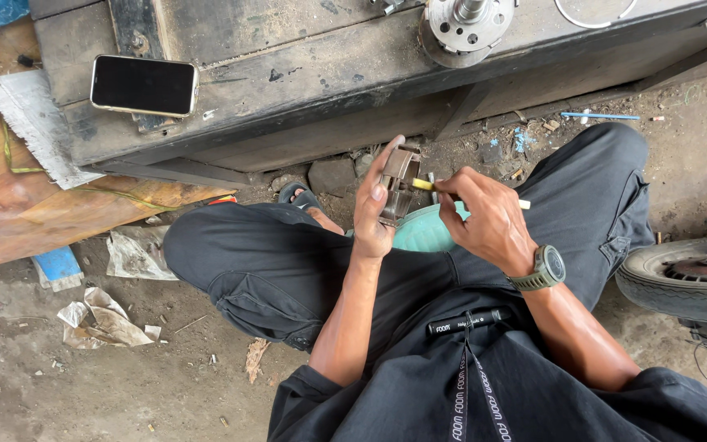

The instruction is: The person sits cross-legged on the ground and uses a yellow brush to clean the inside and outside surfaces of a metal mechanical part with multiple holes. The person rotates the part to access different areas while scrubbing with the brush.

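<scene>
- The fingers of the left hand (372,214) are closing around a small brown metal part (397,182); the thumb is lying along its near side and the index finger is reaching over its top.
- The fingers of the right hand (487,219) are pinching a thin yellow-handled tool (424,185), and its tip is touching the metal part.
- The metal part is being held up in front of the person, just above a teal bowl (425,231) that is sitting between the knees.
- The right wrist is wearing a green watch (544,269).
- The person is sitting on the dirty ground in dark trousers (263,262).
- A dark wooden bench (304,82) is standing ahead, carrying a phone (144,85) and a round metal hub (461,24).
- A tyre (689,278) is lying at the right edge.
</scene>
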